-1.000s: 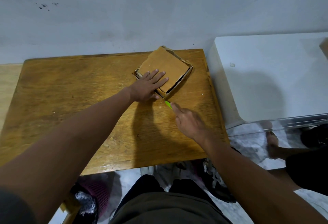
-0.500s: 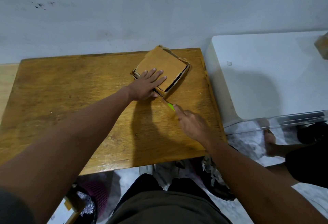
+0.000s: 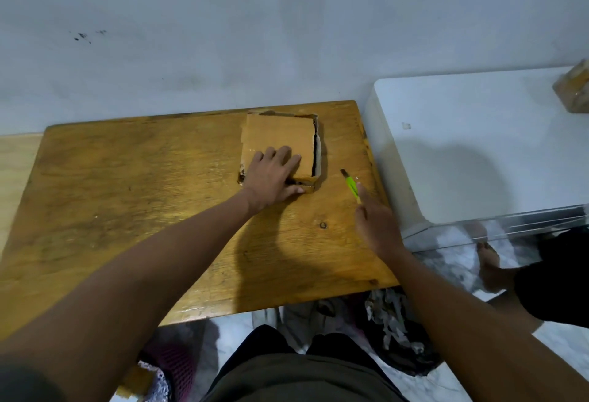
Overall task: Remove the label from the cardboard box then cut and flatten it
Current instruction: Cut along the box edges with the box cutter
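Observation:
A shallow brown cardboard box (image 3: 280, 137) lies on the wooden table (image 3: 127, 185) near its far right corner, its sides square to the table edges. A dark gap shows along the box's right side. My left hand (image 3: 271, 178) presses flat on the box's near left part, fingers spread. My right hand (image 3: 376, 226) holds a green utility knife (image 3: 350, 186) to the right of the box, with the blade tip pointing away from me and clear of the cardboard.
A white cabinet top (image 3: 478, 153) stands right of the table, with a brown wrapped block (image 3: 573, 86) at its far right edge. A grey wall runs behind. Under the table's near edge lie crumpled paper and bags (image 3: 392, 315). Another person's foot (image 3: 490, 261) is at right.
The box has been turned from a diagonal position to square with the table. My right hand has drawn the knife away from the box's near corner to the right.

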